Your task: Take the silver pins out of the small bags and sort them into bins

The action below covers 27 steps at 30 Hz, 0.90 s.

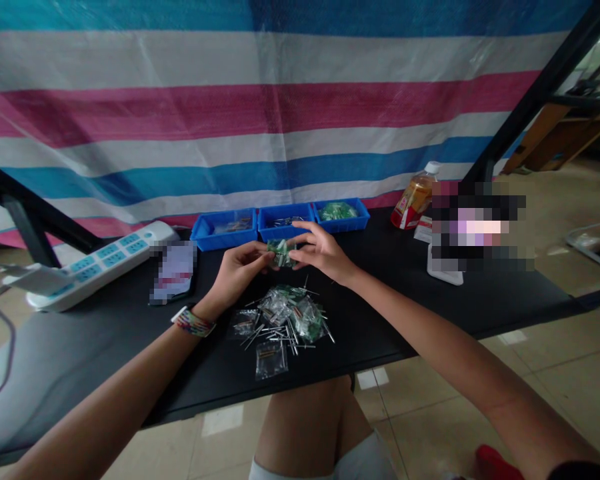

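Observation:
Between my hands, above the black table, is a small clear plastic bag of green pieces. My left hand pinches its left side, and my right hand grips its right side with thumb and fingers. Just below lies a mixed pile of clear bags, some with green pieces, and loose thin metal pins that look like rivets. Two small bags with brownish pieces sit at the pile's edge, one bag at the front. Behind my hands stand three blue bins: the left bin, the middle bin and the right bin.
A white power strip with a plugged-in adapter lies at the left, beside a phone. At the right stand a drink bottle and a white object. A striped sheet hangs behind the black table.

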Each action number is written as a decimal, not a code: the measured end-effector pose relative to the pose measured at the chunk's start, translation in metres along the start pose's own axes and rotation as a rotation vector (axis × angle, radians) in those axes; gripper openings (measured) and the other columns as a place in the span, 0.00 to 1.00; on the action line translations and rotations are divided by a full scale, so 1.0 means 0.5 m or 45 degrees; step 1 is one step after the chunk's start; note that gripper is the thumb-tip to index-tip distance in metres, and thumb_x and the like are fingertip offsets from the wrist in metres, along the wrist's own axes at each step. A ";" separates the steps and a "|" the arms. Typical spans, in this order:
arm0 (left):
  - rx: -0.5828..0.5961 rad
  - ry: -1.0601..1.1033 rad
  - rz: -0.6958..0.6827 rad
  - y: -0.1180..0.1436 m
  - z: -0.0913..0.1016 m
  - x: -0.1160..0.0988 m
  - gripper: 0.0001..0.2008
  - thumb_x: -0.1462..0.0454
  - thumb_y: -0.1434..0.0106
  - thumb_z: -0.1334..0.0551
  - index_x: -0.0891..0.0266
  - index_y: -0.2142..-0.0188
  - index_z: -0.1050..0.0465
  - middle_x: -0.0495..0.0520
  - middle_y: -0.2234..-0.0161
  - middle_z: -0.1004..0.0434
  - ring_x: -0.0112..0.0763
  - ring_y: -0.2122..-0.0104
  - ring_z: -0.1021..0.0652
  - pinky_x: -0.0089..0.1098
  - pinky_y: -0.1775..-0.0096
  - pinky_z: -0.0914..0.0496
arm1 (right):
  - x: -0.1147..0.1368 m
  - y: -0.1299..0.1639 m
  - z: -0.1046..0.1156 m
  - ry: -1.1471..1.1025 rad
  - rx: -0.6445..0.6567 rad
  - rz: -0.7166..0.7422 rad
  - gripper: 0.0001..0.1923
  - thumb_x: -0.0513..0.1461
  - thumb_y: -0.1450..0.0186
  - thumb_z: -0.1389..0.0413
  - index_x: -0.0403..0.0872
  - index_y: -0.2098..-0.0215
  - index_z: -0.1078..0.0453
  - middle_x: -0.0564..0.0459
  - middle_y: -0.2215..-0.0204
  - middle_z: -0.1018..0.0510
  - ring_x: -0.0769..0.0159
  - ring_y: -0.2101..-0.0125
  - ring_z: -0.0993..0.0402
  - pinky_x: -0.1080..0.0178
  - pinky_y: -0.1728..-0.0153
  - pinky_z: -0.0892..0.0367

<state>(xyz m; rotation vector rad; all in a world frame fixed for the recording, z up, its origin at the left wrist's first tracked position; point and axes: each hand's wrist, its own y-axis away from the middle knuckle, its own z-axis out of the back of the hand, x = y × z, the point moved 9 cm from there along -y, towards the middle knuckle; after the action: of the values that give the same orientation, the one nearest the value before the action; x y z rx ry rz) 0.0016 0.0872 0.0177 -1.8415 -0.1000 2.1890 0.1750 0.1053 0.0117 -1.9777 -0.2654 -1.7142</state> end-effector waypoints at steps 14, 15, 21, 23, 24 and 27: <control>0.074 -0.123 -0.027 -0.003 -0.002 0.000 0.16 0.51 0.34 0.32 0.62 0.59 0.19 0.54 0.67 0.19 0.35 0.66 0.21 0.34 0.62 0.26 | 0.142 0.018 0.260 1.252 -0.789 0.383 0.19 0.39 0.27 0.47 0.44 0.45 0.19 0.40 0.44 0.17 0.49 0.43 0.21 0.47 0.39 0.27; 0.084 -0.131 -0.030 -0.003 -0.004 0.001 0.16 0.51 0.34 0.32 0.62 0.59 0.19 0.54 0.67 0.19 0.35 0.66 0.21 0.34 0.62 0.26 | 0.132 0.016 0.272 1.413 -0.770 0.288 0.19 0.38 0.28 0.46 0.42 0.44 0.20 0.38 0.44 0.17 0.47 0.42 0.22 0.45 0.37 0.30; 0.114 -0.328 -0.065 -0.001 -0.008 0.001 0.16 0.52 0.32 0.34 0.61 0.55 0.17 0.57 0.59 0.15 0.40 0.59 0.18 0.36 0.56 0.25 | 0.089 0.009 0.259 1.854 -0.662 0.118 0.25 0.41 0.29 0.44 0.35 0.39 0.24 0.31 0.42 0.20 0.38 0.34 0.33 0.37 0.30 0.46; 0.140 -0.428 -0.120 0.001 -0.011 -0.005 0.16 0.52 0.31 0.35 0.60 0.54 0.16 0.58 0.54 0.14 0.43 0.54 0.17 0.38 0.51 0.26 | 0.107 0.013 0.228 1.806 -0.691 0.253 0.23 0.39 0.29 0.43 0.35 0.40 0.23 0.31 0.44 0.20 0.39 0.38 0.32 0.40 0.33 0.41; 0.150 -0.458 -0.141 0.002 -0.013 -0.006 0.16 0.53 0.30 0.35 0.60 0.53 0.17 0.58 0.53 0.14 0.43 0.53 0.17 0.39 0.49 0.26 | 0.114 0.013 0.203 1.764 -0.640 0.339 0.20 0.38 0.29 0.43 0.37 0.42 0.22 0.33 0.46 0.19 0.41 0.40 0.30 0.42 0.35 0.38; 0.133 -0.489 -0.152 0.000 -0.011 -0.002 0.15 0.53 0.30 0.36 0.60 0.55 0.17 0.58 0.54 0.14 0.43 0.54 0.17 0.39 0.50 0.25 | 0.098 0.003 0.084 1.594 -0.125 0.543 0.18 0.30 0.30 0.47 0.46 0.51 0.17 0.43 0.55 0.17 0.51 0.49 0.25 0.50 0.44 0.30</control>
<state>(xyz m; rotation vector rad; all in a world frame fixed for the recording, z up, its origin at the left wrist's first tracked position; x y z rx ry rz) 0.0072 0.0862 0.0174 -1.3080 -0.1638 2.3836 0.2214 0.1159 0.0554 -0.6167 0.6291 -2.2661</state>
